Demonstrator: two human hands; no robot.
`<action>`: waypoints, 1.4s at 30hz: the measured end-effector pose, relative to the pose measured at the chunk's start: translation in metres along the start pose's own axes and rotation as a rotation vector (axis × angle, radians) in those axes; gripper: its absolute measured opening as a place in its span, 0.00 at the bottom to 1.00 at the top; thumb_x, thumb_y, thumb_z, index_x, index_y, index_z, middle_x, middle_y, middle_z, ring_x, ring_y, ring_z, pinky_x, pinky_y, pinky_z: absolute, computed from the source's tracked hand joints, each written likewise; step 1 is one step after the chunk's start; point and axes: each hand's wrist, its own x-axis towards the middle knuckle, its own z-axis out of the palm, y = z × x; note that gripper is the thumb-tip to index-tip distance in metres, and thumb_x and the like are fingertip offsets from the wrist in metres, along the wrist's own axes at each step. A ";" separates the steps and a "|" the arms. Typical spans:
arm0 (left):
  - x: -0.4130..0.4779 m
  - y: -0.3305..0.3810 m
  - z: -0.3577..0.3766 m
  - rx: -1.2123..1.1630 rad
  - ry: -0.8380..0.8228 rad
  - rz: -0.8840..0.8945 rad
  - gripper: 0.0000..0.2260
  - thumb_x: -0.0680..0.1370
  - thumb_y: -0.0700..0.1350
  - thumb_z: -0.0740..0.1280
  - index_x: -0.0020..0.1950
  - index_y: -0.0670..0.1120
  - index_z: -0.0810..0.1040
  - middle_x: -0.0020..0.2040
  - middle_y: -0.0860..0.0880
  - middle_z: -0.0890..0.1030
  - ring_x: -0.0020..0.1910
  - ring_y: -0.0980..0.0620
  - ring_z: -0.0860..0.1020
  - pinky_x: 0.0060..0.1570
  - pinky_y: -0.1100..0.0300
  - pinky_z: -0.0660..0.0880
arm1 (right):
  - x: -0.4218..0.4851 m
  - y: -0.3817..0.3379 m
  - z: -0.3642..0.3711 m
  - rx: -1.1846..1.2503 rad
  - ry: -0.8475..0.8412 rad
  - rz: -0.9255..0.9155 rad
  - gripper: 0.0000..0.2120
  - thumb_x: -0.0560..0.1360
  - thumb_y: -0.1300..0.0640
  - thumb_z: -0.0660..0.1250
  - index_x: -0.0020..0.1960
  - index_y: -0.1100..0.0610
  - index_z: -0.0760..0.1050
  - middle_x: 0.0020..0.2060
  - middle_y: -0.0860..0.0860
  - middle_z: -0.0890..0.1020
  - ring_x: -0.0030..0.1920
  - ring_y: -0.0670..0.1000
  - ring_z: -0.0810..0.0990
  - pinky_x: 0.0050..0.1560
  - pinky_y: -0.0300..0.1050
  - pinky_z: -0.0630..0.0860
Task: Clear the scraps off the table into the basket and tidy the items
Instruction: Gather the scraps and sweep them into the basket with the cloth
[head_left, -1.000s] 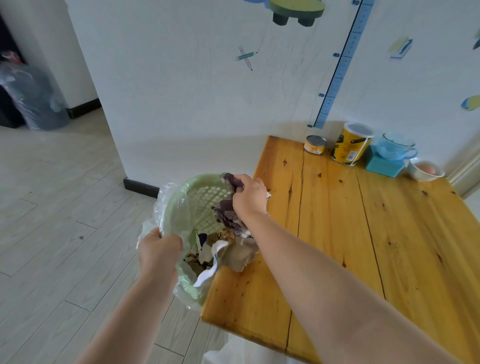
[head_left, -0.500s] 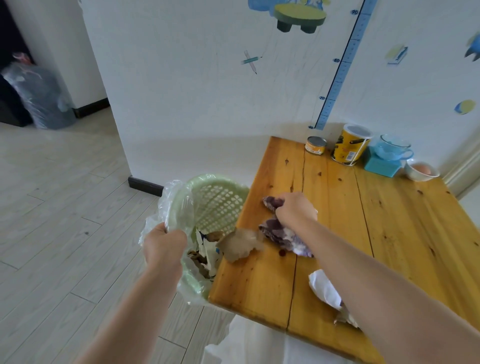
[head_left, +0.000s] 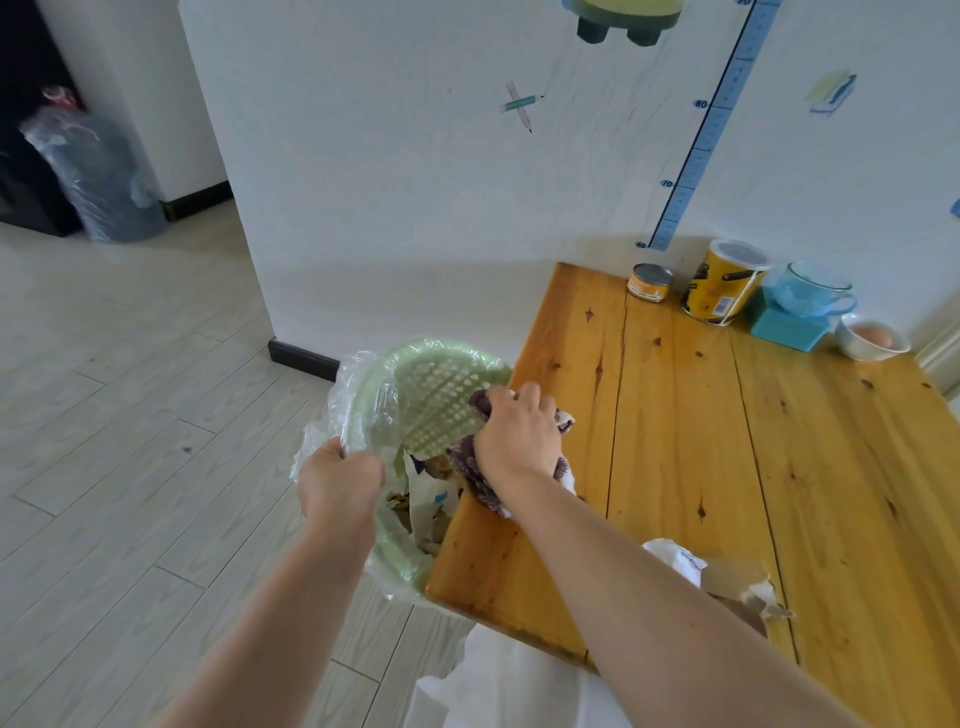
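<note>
My left hand (head_left: 340, 480) grips the rim of a pale green perforated basket (head_left: 431, 400), lined with a clear plastic bag and tilted against the left edge of the wooden table (head_left: 701, 467). Paper scraps (head_left: 423, 499) lie inside the basket. At that same edge, beside the basket's mouth, my right hand (head_left: 519, 436) holds a purple-and-white cloth (head_left: 475, 480) pressed to the tabletop. More torn paper and brown cardboard scraps (head_left: 727, 582) lie on the table near its front edge, partly hidden by my right forearm.
Along the wall at the table's back stand a small tin can (head_left: 649, 281), a yellow canister (head_left: 724, 283), a blue cup (head_left: 810, 296) on a teal box (head_left: 787, 332), and a white bowl (head_left: 872, 340) holding an egg. A bagged water jug (head_left: 98, 176) stands on the floor far left.
My right hand has swept the cloth leftward across the table to its left edge. The brown scrap that lay at that edge is gone from the table. The left hand still holds the basket.
</note>
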 end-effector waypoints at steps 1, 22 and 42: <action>0.000 0.000 -0.001 0.003 0.002 0.000 0.11 0.63 0.29 0.57 0.36 0.45 0.70 0.30 0.48 0.68 0.30 0.48 0.65 0.30 0.55 0.63 | -0.001 -0.006 0.002 0.010 -0.007 -0.021 0.19 0.70 0.69 0.53 0.58 0.56 0.71 0.54 0.57 0.70 0.53 0.57 0.67 0.41 0.46 0.67; -0.023 -0.009 -0.018 0.047 0.035 0.045 0.11 0.63 0.31 0.57 0.39 0.44 0.69 0.34 0.44 0.66 0.35 0.46 0.64 0.29 0.55 0.61 | -0.028 0.028 -0.080 0.395 0.064 -0.073 0.17 0.75 0.64 0.57 0.61 0.52 0.74 0.58 0.53 0.75 0.50 0.51 0.76 0.37 0.39 0.71; -0.048 -0.026 -0.013 -0.096 0.006 -0.108 0.09 0.65 0.31 0.59 0.35 0.45 0.72 0.39 0.43 0.71 0.37 0.44 0.68 0.34 0.54 0.65 | -0.100 0.185 -0.085 0.127 0.146 0.511 0.18 0.74 0.61 0.55 0.60 0.49 0.74 0.54 0.56 0.74 0.50 0.58 0.73 0.42 0.47 0.70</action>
